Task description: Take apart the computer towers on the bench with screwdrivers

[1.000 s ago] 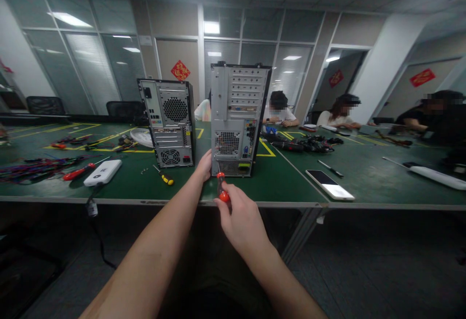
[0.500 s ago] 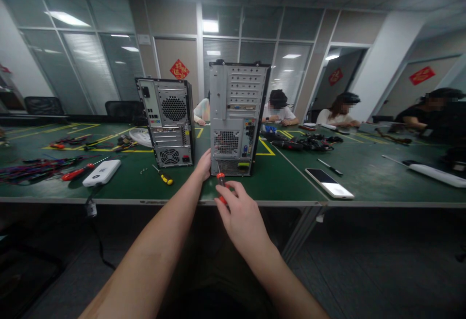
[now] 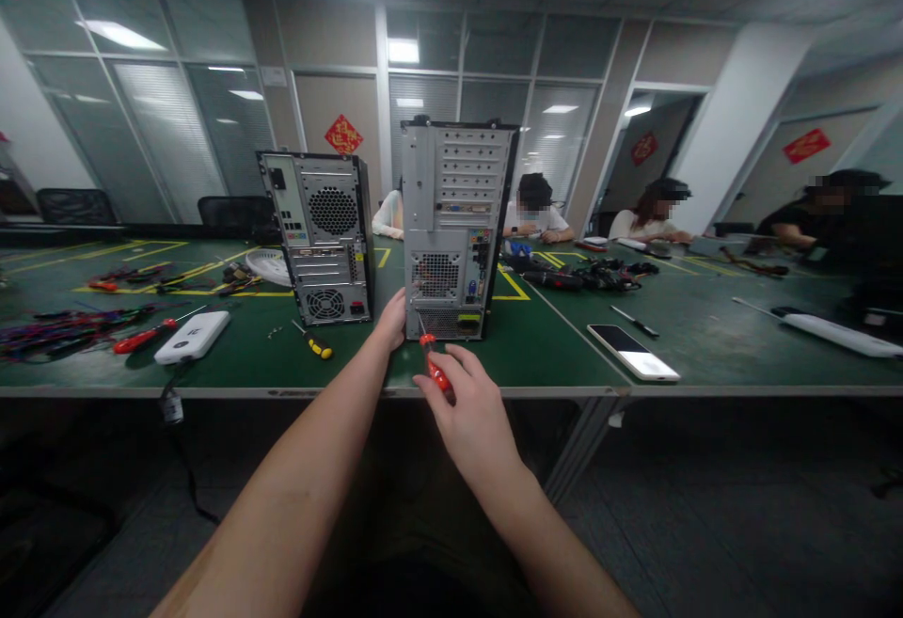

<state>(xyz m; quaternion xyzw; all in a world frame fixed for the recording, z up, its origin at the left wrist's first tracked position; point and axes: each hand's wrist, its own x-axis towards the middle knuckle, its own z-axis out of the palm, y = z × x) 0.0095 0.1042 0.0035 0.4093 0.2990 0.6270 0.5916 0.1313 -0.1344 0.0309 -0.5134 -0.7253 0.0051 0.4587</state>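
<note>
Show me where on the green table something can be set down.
Bare tabletop shows between the taller computer tower and the phone, and between that phone and the long white object. Crowded at left: colored cables, resting red screwdriver, white device.

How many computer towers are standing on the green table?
2. The taller tower, straight ahead beside the left hand, and the shorter tower, to the left of both. Any behind them would be hidden.
</note>
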